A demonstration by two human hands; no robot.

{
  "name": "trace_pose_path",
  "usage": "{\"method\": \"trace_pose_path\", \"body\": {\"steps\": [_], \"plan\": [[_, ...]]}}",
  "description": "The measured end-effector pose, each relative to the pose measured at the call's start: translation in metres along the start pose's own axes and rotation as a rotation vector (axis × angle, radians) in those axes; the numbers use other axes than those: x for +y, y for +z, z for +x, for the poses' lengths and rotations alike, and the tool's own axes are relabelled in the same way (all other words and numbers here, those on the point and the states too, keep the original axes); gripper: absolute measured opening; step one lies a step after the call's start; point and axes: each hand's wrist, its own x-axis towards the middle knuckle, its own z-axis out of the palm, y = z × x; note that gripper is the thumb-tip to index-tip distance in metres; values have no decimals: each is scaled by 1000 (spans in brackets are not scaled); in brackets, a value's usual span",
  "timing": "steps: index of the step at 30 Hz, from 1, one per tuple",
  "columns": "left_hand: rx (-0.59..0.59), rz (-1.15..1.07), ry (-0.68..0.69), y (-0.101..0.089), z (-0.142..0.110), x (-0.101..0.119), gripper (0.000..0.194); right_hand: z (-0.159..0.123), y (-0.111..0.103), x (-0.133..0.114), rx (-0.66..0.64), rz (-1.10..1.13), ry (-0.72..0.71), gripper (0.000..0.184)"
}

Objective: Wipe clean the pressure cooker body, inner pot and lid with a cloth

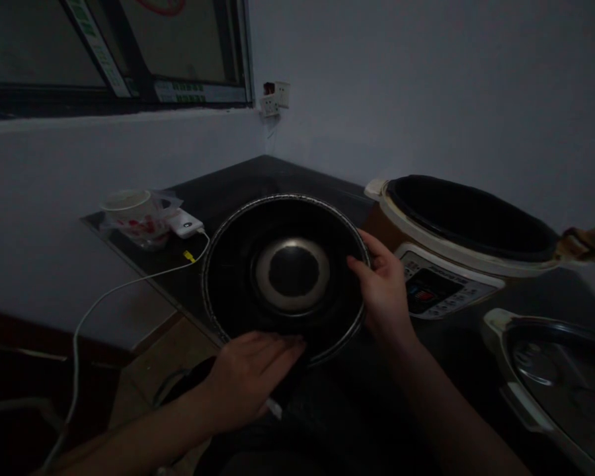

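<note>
A round black cooker lid or inner pot [238, 264] with a metal rim and a silver ring at its centre is tilted toward me over the dark counter. My left hand [250, 377] grips its near rim from below, fingers closed over the edge. My right hand [384, 284] clasps the right rim, thumb inside and fingers behind. An open electric pressure cooker [456, 225] with a white control panel stands just right of my right hand.
A second cooker part with a shiny lid [560, 377] lies at the right near edge. A paper cup [131, 208] and a white phone [186, 226] with a charging cable [104, 297] sit at the counter's left end. Wall sockets [275, 98] are in the corner.
</note>
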Motion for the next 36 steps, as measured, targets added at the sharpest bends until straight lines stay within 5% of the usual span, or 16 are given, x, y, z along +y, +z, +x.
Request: {"method": "trace_pose_path", "body": {"steps": [9,15,19,23,32,36], "plan": [[-281,-44,-294,8,49,17,52,12,-21,-3,-26,-172,-191,39],[-392,-218,-349,-5,58,3,70,2,-15,-12,-61,-237,-296,43],[-278,-517,-506,1,63,-9,50,-5,-8,-15,-105,-217,-366,48],[-170,-439,-493,23,71,-5,27,-9,-8,-15,-123,-207,-392,52],[-167,-633,-499,24,88,18,51,-12,-10,-14,-139,-267,-457,63],[-152,-540,-438,20,83,29,52,-10,-12,-12,-127,-283,-475,63]]}}
